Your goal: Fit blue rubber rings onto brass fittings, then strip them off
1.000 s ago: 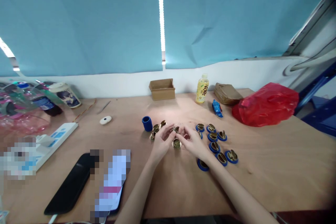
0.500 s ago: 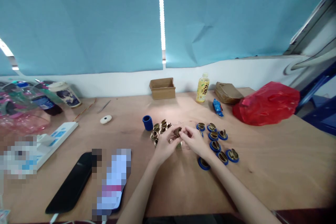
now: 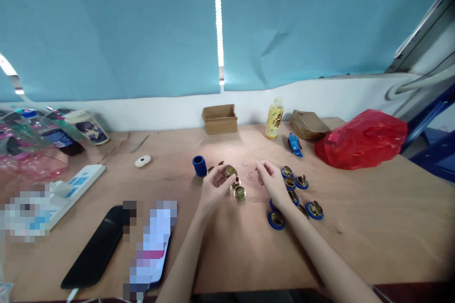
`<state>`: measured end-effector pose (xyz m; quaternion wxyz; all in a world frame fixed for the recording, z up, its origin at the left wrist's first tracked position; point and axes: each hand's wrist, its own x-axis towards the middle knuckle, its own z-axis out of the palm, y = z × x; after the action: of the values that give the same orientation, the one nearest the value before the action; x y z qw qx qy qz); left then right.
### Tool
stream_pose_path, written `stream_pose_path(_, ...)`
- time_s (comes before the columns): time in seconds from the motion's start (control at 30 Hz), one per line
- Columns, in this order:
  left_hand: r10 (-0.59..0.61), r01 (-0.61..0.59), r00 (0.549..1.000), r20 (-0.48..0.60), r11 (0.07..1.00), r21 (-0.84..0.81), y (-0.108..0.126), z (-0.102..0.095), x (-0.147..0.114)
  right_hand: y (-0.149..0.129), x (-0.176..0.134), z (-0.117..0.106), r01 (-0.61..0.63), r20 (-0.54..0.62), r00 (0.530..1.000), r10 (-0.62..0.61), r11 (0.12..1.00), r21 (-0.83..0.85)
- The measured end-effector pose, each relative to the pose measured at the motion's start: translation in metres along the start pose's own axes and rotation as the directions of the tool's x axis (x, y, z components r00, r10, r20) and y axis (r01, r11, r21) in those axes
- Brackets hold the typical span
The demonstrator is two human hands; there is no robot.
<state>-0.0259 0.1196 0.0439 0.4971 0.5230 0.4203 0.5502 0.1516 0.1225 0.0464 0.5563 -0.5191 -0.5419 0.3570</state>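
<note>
My left hand (image 3: 215, 188) pinches a round brass-coloured metal piece (image 3: 231, 170) between thumb and fingers, raised over a cluster of similar pieces. One loose brass piece (image 3: 240, 192) lies just below that hand. My right hand (image 3: 270, 181) is apart from it, its thumb and fingers drawn together; whatever they may hold is too small to tell. Between the hands, thin curved wire bits (image 3: 245, 170) rest on the table. Under and beside my right wrist sit several brass pieces in blue rings (image 3: 314, 209), partly hidden by my arm.
A blue ribbed cylinder (image 3: 199, 165) stands left of the brass cluster. Farther back are an open cardboard box (image 3: 221, 125), a yellow-labelled bottle (image 3: 274, 119), a blue packet (image 3: 295, 145) and a red bag (image 3: 360, 142). Phones (image 3: 97, 246) and a power strip (image 3: 77, 184) lie left.
My hands have moved apart: the left drew slightly left with the brass piece, the right went to the right. The wire bits and a loose brass piece between them now show more.
</note>
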Motion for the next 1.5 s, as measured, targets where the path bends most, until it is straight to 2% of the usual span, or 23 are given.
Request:
stream_pose_path(0.07,-0.028,0.028,0.999,-0.022,1.000,-0.001,0.007,-0.006,0.002,0.007,0.004,-0.007,0.091,0.039,0.996,-0.083,0.955,-0.282)
stream_pose_path(0.13,-0.057,0.056,0.998,0.007,0.997,0.052,0.013,-0.012,0.002,0.016,0.006,-0.011,0.191,0.160,0.979,-0.124,0.826,-0.531)
stream_pose_path(0.2,-0.064,0.052,0.996,0.069,0.984,0.168,0.016,-0.016,0.001,0.025,0.006,-0.012,0.239,0.240,0.965,-0.106,0.731,-0.639)
stream_pose_path(0.27,-0.032,-0.019,0.988,0.149,0.944,0.328,0.017,-0.020,0.000,0.031,0.004,-0.011,0.254,0.276,0.957,-0.087,0.707,-0.660)
stream_pose_path(0.4,0.020,-0.206,0.949,0.314,0.791,0.575,0.012,-0.023,-0.003,0.033,0.002,-0.009,0.267,0.301,0.951,-0.077,0.700,-0.662)
stream_pose_path(0.53,0.033,-0.268,0.947,0.318,0.624,0.734,0.009,-0.022,-0.005,0.025,0.003,-0.010,0.286,0.285,0.950,-0.125,0.711,-0.642)
stream_pose_path(0.63,0.062,-0.314,0.942,0.330,0.508,0.802,0.007,-0.021,-0.006,0.018,0.004,-0.014,0.250,0.200,0.968,-0.154,0.697,-0.672)
stream_pose_path(0.7,0.072,-0.351,0.930,0.361,0.464,0.813,0.006,-0.020,-0.005,0.015,0.007,-0.020,0.197,0.101,0.978,-0.185,0.632,-0.749)
stream_pose_path(0.77,0.069,-0.382,0.916,0.394,0.443,0.811,0.005,-0.021,-0.004,0.014,0.009,-0.027,0.143,0.028,0.974,-0.224,0.515,-0.845)
stream_pose_path(0.87,0.066,-0.423,0.895,0.440,0.437,0.794,0.003,-0.022,-0.003,0.018,0.012,-0.038,0.082,0.019,0.981,-0.193,0.324,-0.942)
stream_pose_path(0.93,0.071,-0.435,0.888,0.454,0.447,0.782,0.003,-0.022,-0.002,0.021,0.013,-0.041,0.058,0.025,0.991,-0.129,0.258,-0.965)
stream_pose_path(1.0,0.069,-0.431,0.889,0.453,0.463,0.775,0.002,-0.023,-0.001,0.024,0.013,-0.043,0.043,0.023,0.996,-0.087,0.241,-0.970)
stream_pose_path(1.1,0.058,-0.413,0.894,0.443,0.488,0.769,0.001,-0.023,-0.001,0.029,0.015,-0.044,0.035,0.011,0.996,-0.090,0.275,-0.961)
stream_pose_path(1.17,0.060,-0.404,0.899,0.433,0.493,0.771,0.002,-0.023,-0.002,0.030,0.017,-0.043,0.049,0.005,0.992,-0.127,0.344,-0.938)
stream_pose_path(1.27,0.105,-0.398,0.910,0.401,0.489,0.776,0.005,-0.021,-0.004,0.027,0.019,-0.040,0.124,-0.013,0.972,-0.236,0.556,-0.822)
stream_pose_path(1.37,0.196,-0.373,0.928,0.318,0.508,0.776,0.010,-0.017,-0.005,0.017,0.016,-0.031,0.234,-0.024,0.951,-0.310,0.766,-0.598)
stream_pose_path(1.43,0.213,-0.333,0.943,0.256,0.584,0.740,0.011,-0.013,-0.006,0.009,0.011,-0.022,0.288,0.025,0.951,-0.309,0.849,-0.443)
stream_pose_path(1.5,0.174,-0.281,0.958,0.226,0.704,0.652,0.010,-0.007,-0.008,0.002,0.003,-0.012,0.289,0.086,0.957,-0.275,0.910,-0.299)
